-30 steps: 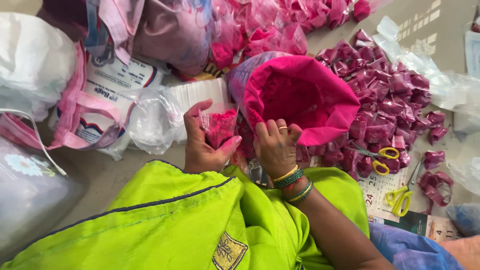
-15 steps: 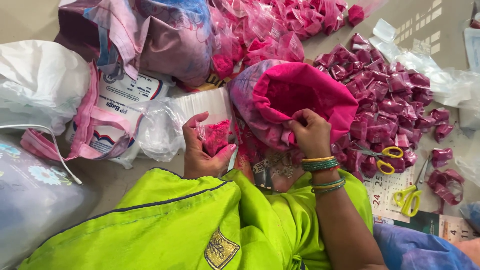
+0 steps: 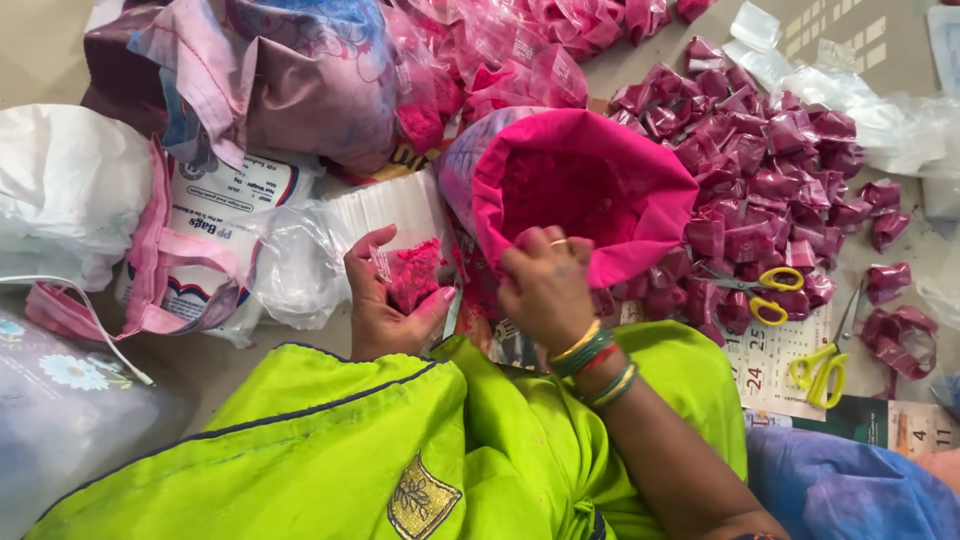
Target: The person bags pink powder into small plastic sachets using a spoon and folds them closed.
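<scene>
At the centre of the frame the left hand (image 3: 385,300) is cupped palm up, fingers curled around one small clear plastic packet (image 3: 412,272) filled with bright pink powder. Just to its right the right hand (image 3: 545,285) rests at the near rim of one large bag of pink powder (image 3: 580,190), its mouth rolled open and lined with the powder; the fingers are bent down at the rim, and whether they pinch any powder cannot be seen. That hand wears one ring on a finger and several green, red and gold bangles (image 3: 595,362) at the wrist.

Behind the left hand lies one stack of empty clear pouches (image 3: 385,210). In the upper right of the frame a heap of filled, sealed pink packets (image 3: 770,170) spreads over the floor (image 3: 880,40), too many to count; a second heap of pink packets (image 3: 520,50) lies along the top edge. Two pairs of yellow-handled scissors show at right: one pair (image 3: 768,293) beside the big bag, the other (image 3: 825,365) lower, on a printed calendar sheet (image 3: 770,370). At the left sit one white sack (image 3: 60,190) and one printed carry bag with pink handles (image 3: 190,260). The person's lime-green garment (image 3: 330,450) fills the bottom of the frame.
</scene>
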